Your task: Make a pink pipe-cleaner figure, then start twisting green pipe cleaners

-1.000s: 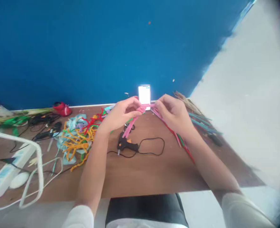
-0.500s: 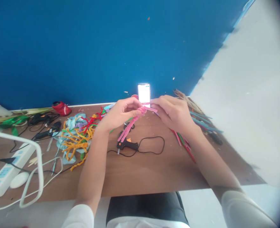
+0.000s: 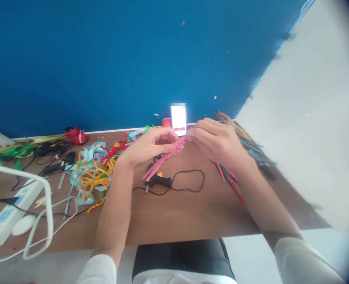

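Observation:
Pink pipe cleaners (image 3: 158, 166), bunched and bent together at the top, hang between my two hands above the table. My left hand (image 3: 156, 144) pinches the bunch with thumb and fingers, and loose ends trail down to the left. My right hand (image 3: 214, 136) is closed on a pink end at the other side, its fingertips partly hidden. A lit phone (image 3: 178, 118) stands upright just behind my hands. Below the bunch lies a black glue gun (image 3: 159, 180), its cord looping to the right.
Orange pipe cleaners (image 3: 93, 181) and light blue ribbon (image 3: 85, 197) are piled at left, near a white power strip (image 3: 14, 213) and a white metal frame (image 3: 50, 209). Red, green and pink pipe cleaners (image 3: 232, 181) lie under my right forearm. A blue wall (image 3: 118, 67) rises behind.
My right hand has drawn the pink end slightly, so it now runs straight into its fingers instead of sticking out free. The bunch sits a little lower in my left hand.

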Available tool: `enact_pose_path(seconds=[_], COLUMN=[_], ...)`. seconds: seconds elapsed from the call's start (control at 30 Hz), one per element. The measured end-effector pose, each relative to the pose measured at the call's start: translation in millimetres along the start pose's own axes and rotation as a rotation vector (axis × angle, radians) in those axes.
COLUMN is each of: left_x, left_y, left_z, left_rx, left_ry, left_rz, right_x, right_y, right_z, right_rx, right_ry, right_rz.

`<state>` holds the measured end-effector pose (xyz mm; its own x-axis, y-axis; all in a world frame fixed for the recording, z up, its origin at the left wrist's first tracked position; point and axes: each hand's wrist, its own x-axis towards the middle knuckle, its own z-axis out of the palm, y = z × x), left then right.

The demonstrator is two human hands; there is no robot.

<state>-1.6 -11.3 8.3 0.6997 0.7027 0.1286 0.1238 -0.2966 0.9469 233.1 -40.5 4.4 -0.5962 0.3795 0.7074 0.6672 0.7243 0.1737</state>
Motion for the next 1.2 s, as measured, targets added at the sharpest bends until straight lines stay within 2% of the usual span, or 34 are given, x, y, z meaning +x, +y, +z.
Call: enact_pose_path(seconds=[0.17, 0.53, 0.67, 0.8, 1.03, 1.2], left_x=[-2, -3, -2, -1, 0, -2], left_y=[0, -1, 0, -1, 1, 4], left_z=[-0.6, 0.7, 3.8, 7.5, 9.8, 8.8], left_rx=[0.004, -0.019, -0.04, -0.053, -0.09, -0.144], left_ry=[-0.011, 0.022, 0.061, 0.109, 0.109, 0.079], left_rz=[0.037, 0.134, 0.102, 0.104, 0.095, 0.12], right_x=[1, 5, 4, 4, -1, -3], right_y=[2, 4, 4, 6, 9, 9], right_z=[3, -2, -5, -7, 4, 8], right_rx=[0.0, 0.31, 0.343, 0.256, -0.104, -0.076], right_ry=[-0.031, -0.156, -0.11, -0.097, -0.028, 0.02], right_rz=[0.008, 0.072, 0.107, 0.108, -0.012, -0.043])
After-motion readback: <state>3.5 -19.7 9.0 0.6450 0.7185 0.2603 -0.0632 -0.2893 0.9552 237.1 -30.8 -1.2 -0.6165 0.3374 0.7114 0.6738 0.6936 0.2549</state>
